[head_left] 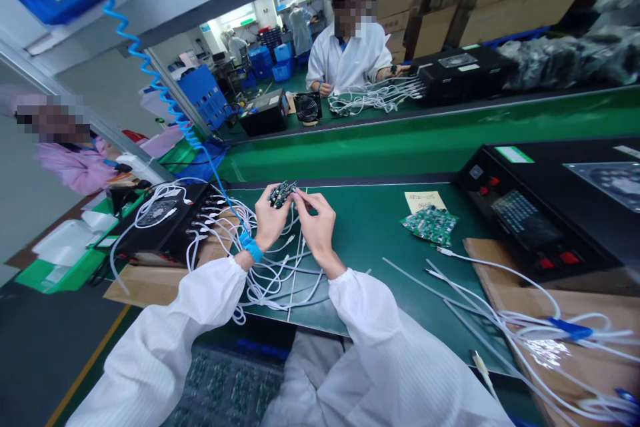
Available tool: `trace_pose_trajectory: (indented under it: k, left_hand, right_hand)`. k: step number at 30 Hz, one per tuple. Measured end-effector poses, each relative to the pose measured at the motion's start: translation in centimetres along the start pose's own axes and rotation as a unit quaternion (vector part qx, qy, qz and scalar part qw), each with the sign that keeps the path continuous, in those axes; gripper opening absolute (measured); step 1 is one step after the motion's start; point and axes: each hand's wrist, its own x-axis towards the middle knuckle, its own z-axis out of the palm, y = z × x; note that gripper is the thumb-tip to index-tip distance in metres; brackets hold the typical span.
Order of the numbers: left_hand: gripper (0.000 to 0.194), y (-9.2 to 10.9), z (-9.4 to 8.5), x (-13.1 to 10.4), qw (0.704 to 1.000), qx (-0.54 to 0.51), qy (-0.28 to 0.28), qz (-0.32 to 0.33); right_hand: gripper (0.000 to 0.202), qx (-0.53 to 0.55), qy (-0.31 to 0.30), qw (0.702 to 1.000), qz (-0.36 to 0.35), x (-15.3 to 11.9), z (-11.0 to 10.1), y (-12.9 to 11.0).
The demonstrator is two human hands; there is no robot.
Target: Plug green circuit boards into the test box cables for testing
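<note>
A small bunch of green circuit boards [281,194] is gripped in my left hand [270,223], above the green bench mat. My right hand [318,225] pinches at the right edge of these boards with thumb and forefinger; the exact spot it grips is partly hidden. Around my left wrist runs a blue strap [251,247], joined to a coiled blue cord [150,67]. White cables [265,283] lie tangled below my hands. Off to the right, a loose pile of green circuit boards [431,225] rests by a handwritten paper note [425,201].
A black box [160,223] with plugged-in cables stands left, another black device [545,207] with red switches right. White cables [505,317] spread over cardboard [615,310] there. Under the bench edge sits a tray of boards [220,387]. A co-worker [345,57] sits opposite, another person [75,160] at left.
</note>
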Motion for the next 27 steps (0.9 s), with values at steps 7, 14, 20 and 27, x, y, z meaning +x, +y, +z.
trace_pose_trajectory:
  k: [7,14,20,27]
  left_hand:
    - [0.027,-0.51,0.06,-0.06,1.000,0.006,0.000,-0.008]
    - [0.026,-0.37,0.13,-0.28,1.000,-0.006,-0.007,-0.017]
    - [0.022,0.06,0.01,-0.46,0.999,0.041,-0.009,0.006]
    - [0.020,-0.31,0.32,-0.74,0.996,0.074,-0.011,0.039]
  right_hand:
    - [0.019,-0.013,0.009,1.000,-0.004,0.11,-0.12,-0.51]
    - [0.016,0.000,0.009,1.000,-0.013,0.25,0.03,-0.13]
    - [0.018,0.002,0.015,1.000,-0.002,0.20,0.09,-0.11]
    - [0.020,0.005,0.024,1.000,0.009,-0.01,0.24,0.03]
